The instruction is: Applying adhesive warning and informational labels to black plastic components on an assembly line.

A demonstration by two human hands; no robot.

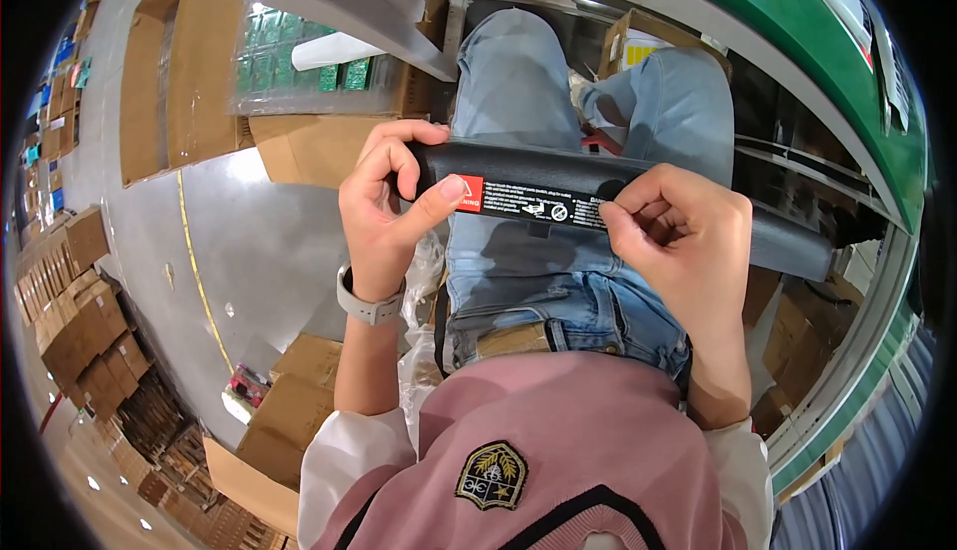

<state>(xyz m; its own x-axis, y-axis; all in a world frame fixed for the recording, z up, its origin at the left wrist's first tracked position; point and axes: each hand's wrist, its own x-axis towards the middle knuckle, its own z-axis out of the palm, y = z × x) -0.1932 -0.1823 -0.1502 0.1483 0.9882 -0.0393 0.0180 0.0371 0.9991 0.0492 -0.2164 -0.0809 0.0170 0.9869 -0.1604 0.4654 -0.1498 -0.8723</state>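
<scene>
A long black plastic bar (783,236) lies crosswise over my lap, its right end reaching past my right wrist. On its face is a black warning label (538,206) with a red block at the left end and white print and symbols. My left hand (394,196) grips the bar's left end, fingers curled over the far edge and the thumb pressed on the label's red block. My right hand (683,236) is closed, thumb and forefinger pinched at the label's right end. Whether that end is stuck down or lifted, I cannot tell.
A green-edged workbench (877,121) curves along the far and right sides. At the far left, a cardboard box (319,146) stands beside packed green circuit boards (284,56). Another open carton (289,410) is near my left elbow. Stacked cartons (85,326) line the left.
</scene>
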